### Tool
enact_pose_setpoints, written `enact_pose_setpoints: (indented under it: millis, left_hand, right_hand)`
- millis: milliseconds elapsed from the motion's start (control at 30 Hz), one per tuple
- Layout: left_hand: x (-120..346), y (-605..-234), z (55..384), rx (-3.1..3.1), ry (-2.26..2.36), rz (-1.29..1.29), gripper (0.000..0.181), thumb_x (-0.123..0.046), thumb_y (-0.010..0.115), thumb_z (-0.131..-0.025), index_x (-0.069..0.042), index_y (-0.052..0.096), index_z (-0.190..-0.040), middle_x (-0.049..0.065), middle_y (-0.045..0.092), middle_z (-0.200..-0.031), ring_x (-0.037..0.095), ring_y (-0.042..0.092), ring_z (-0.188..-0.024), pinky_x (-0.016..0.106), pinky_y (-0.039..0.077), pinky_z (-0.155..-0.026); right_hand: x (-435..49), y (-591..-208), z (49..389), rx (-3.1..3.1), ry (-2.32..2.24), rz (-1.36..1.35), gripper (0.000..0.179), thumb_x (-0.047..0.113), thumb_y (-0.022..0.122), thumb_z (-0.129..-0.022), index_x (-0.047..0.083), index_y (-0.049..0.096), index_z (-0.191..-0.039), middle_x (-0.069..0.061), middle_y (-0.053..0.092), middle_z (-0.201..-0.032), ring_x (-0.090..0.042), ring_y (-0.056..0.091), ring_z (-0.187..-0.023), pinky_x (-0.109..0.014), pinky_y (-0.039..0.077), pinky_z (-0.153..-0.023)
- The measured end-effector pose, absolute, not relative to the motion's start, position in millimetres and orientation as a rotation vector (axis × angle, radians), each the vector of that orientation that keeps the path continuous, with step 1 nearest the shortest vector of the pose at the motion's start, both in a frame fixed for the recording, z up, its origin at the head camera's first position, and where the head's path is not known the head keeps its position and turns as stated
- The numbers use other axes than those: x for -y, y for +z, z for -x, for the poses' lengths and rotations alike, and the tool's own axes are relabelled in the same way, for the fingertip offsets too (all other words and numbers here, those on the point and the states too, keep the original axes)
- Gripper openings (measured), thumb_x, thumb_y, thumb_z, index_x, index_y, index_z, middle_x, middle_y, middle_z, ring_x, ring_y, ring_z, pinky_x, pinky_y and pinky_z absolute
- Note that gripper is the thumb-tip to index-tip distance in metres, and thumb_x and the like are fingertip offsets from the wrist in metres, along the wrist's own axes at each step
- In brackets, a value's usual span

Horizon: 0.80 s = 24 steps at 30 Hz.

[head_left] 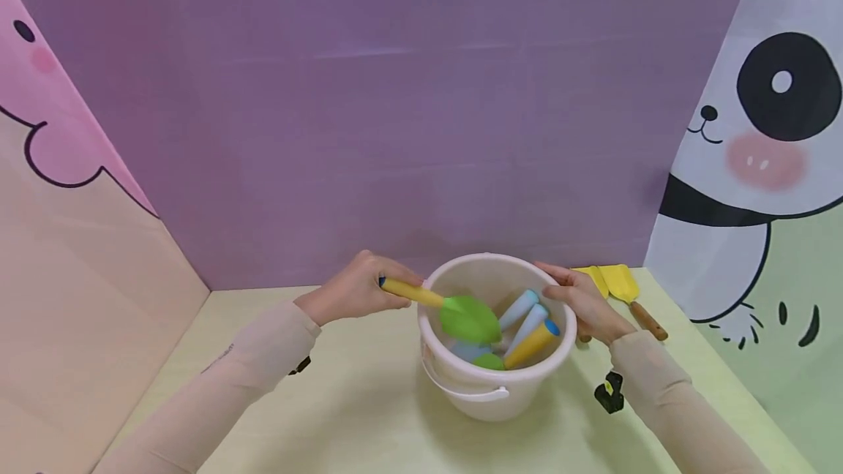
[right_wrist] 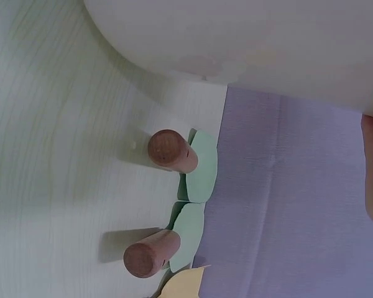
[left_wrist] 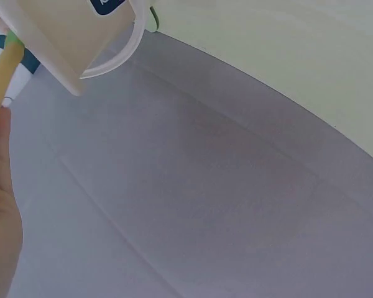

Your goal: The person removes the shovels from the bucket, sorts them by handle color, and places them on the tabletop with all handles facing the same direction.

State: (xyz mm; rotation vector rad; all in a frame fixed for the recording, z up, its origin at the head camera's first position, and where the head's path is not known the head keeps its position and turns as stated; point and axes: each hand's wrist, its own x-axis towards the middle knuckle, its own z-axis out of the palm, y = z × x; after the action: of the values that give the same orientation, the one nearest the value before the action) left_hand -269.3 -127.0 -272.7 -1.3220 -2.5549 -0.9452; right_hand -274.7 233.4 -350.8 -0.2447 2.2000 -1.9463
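A white bucket [head_left: 487,386] with a white handle [head_left: 470,393] stands on the table. My left hand [head_left: 365,285] holds a toy shovel by its yellow, blue-tipped handle [head_left: 415,291]. Its green blade [head_left: 470,319] is over the bucket's mouth, tilted down into it. My right hand [head_left: 582,302] grips the bucket's right rim, thumb over the edge and fingers outside. Inside the bucket lie light blue handles [head_left: 527,324], a yellow handle with a blue end [head_left: 532,344] and part of a green blade [head_left: 489,361]. The left wrist view shows the yellow handle [left_wrist: 3,74] against the fingers.
Right of the bucket lie small shovels with yellow blades [head_left: 619,282] and wooden handles [head_left: 648,320]; some blades look pale green [right_wrist: 202,166] in the right wrist view. A purple wall [head_left: 395,130] backs the table [head_left: 316,401], with decorated panels on both sides.
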Motion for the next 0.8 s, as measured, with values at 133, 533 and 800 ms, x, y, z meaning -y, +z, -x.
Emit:
enact_pose_setpoints:
  millis: [133, 533, 800]
  left_hand:
    - [134, -276, 264, 2.494, -1.025, 1.192, 0.027, -0.006, 0.077, -0.07, -0.01, 0.073, -0.096, 0.003, 0.071, -0.096, 0.015, 0.066, -0.089, 0.022, 0.053, -0.07]
    - [154, -293, 249, 2.379, -1.225, 0.869, 0.032, -0.006, 0.078, -0.069, -0.01, 0.072, -0.1, 0.006, 0.071, -0.099, 0.011, 0.066, -0.083, 0.021, 0.053, -0.064]
    - [170, -301, 240, 2.274, -1.274, 0.735, 0.032, -0.005, 0.079, -0.068, -0.009, 0.073, -0.099, 0.005, 0.071, -0.096, 0.002, 0.063, -0.082, 0.018, 0.05, -0.059]
  right_hand:
    - [-233, -349, 275, -2.204, -1.944, 0.251, 0.057, 0.006, 0.048, -0.09, 0.003, 0.028, -0.143, -0.024, 0.032, -0.143, -0.012, 0.057, -0.106, -0.039, 0.05, -0.088]
    - [-232, -351, 274, -2.196, -1.961, 0.229, 0.057, 0.005, 0.049, -0.089, 0.002, 0.029, -0.142, -0.025, 0.033, -0.142, -0.007, 0.058, -0.099, -0.036, 0.052, -0.085]
    - [-232, -351, 274, -2.208, -1.948, 0.222, 0.057, 0.006, 0.048, -0.09, 0.003, 0.028, -0.143, -0.025, 0.033, -0.143, -0.01, 0.057, -0.103, -0.039, 0.05, -0.087]
